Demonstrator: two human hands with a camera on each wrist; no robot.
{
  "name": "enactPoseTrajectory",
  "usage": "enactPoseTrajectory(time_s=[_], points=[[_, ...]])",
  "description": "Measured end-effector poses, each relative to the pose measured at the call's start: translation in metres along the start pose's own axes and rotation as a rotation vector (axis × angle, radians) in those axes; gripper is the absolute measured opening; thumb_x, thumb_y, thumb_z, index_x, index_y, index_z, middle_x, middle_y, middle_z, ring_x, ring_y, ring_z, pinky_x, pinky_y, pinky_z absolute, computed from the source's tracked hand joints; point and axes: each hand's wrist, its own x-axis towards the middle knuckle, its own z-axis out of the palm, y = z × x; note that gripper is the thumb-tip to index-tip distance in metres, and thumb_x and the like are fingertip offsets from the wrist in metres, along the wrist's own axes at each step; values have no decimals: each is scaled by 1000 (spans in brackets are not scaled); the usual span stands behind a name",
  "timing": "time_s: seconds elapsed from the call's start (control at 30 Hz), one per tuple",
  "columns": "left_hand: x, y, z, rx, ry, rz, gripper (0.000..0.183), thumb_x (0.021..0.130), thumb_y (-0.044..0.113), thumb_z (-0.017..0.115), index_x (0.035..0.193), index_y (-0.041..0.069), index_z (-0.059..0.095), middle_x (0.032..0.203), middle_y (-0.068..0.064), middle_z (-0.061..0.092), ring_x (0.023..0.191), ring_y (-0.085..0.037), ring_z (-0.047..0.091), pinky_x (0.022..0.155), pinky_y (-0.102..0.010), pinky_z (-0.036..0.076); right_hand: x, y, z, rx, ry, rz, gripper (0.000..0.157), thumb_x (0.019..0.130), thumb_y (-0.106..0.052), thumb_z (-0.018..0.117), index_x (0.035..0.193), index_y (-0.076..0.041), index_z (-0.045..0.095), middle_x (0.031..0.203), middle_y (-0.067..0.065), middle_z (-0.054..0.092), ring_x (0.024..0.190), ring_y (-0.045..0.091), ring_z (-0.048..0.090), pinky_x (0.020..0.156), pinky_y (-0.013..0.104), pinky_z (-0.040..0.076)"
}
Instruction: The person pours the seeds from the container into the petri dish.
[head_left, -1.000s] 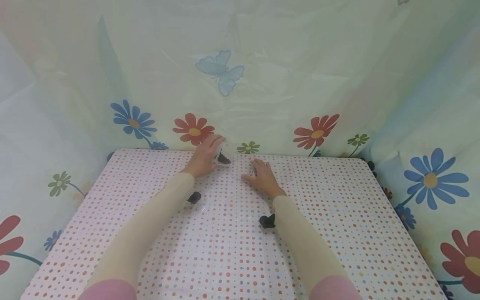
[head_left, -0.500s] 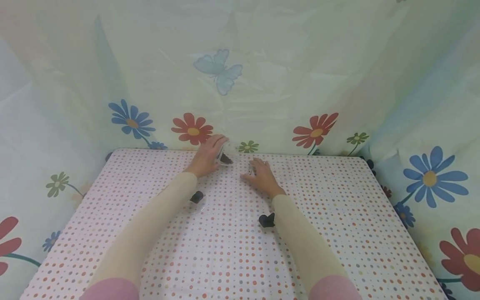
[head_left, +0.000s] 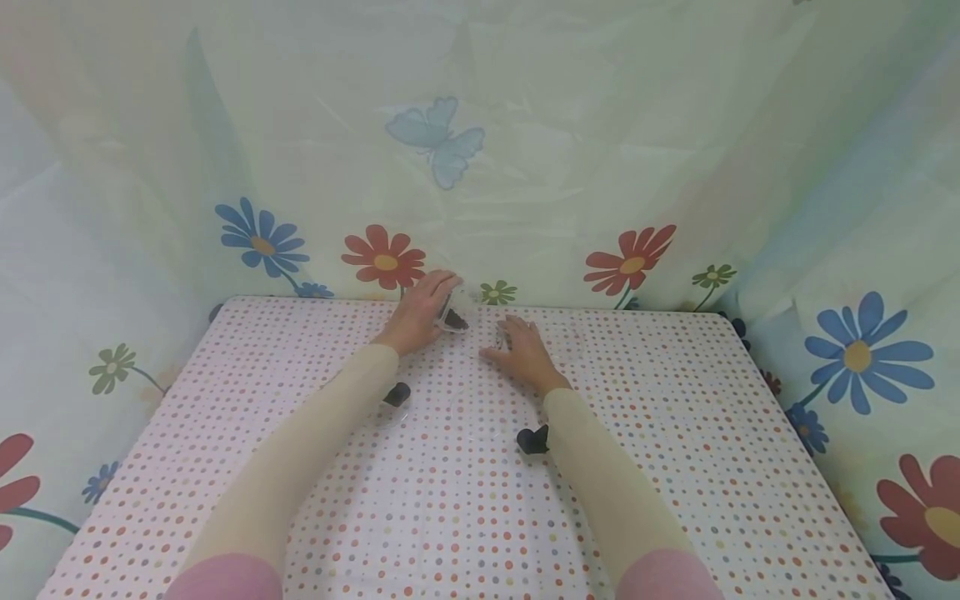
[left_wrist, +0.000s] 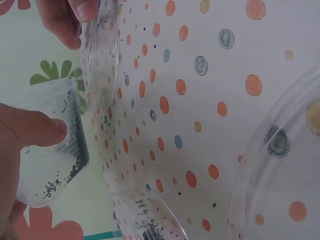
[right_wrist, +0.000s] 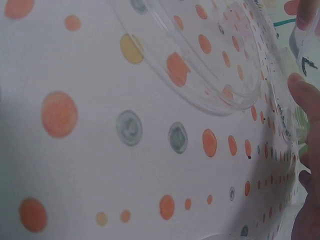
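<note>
the left hand (head_left: 417, 315), fingers curled round a clear cup (left_wrist: 50, 150) of dark seeds, has tipped it slightly further toward the clear dish (left_wrist: 102, 60) pinched by the right hand (head_left: 522, 354); pouring seems underway.

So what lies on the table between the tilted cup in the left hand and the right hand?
In the head view, only bare dotted tablecloth separates the clear cup gripped by the left hand from the right hand.
</note>
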Motion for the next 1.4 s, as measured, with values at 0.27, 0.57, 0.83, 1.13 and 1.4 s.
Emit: enactPoseTrajectory(time_s=[0.27,0.57,0.83,1.13,1.4], points=[[3,1,4,5,-10,10,83,73,0,76,145,15,36,150,-5,38,143,-23,31,116,-45,34,2,1,0,-2,2,-8,78,87,-52,65,147,-9,38,160,12,25,150,32,16,124,49,5],[5,3,5,20,-21,31,82,76,0,74,145,16,36,151,-5,38,144,-23,30,113,-46,38,4,4,1,-25,10,-28,78,87,-54,63,146,-9,39,159,12,27,150,31,19,124,48,5],[7,8,5,25,-56,11,81,77,-1,72,146,17,34,151,-3,36,145,-22,28,116,-45,35,3,3,-1,-26,-5,-28,78,88,-52,63,146,-7,38,158,15,27,149,31,19,124,47,2],[7,9,8,37,-59,32,84,75,-6,71,146,19,34,151,-3,36,146,-22,27,116,-46,34,3,3,1,-1,-2,-18,79,87,-54,64,147,-9,38,159,13,27,150,30,18,124,46,2],[8,12,10,49,-74,37,84,77,-6,71,147,20,34,152,-2,36,147,-22,25,117,-46,32,5,6,3,1,3,-22,78,87,-53,65,146,-9,39,158,13,29,150,30,19,124,46,2]])
